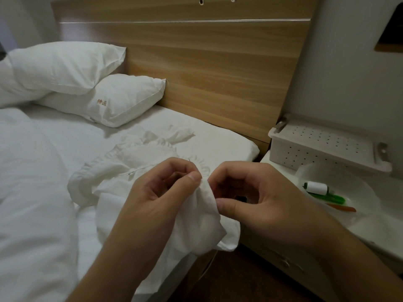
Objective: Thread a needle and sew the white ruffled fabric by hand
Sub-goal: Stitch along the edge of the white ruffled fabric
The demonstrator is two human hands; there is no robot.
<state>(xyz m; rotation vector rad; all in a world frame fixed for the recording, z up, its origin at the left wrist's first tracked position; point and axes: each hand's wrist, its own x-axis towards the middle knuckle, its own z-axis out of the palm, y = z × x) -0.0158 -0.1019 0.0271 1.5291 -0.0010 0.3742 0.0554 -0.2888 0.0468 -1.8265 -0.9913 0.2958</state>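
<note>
The white ruffled fabric (139,153) lies spread on the bed, one corner lifted between my hands. My left hand (161,192) pinches that corner between thumb and forefinger, and a thin needle tip (190,160) pokes up just above the fingers. My right hand (246,192) is curled close beside it, fingertips at the fabric's edge; whether it holds fabric or thread is hidden. A white thread spool (316,187) lies on the bedside table to the right.
Two white pillows (113,99) lean on the wooden headboard (218,62). On the bedside table (370,232) stand a perforated white box (322,147) and a clear plastic lid, with green and orange tools (327,198) beside the spool.
</note>
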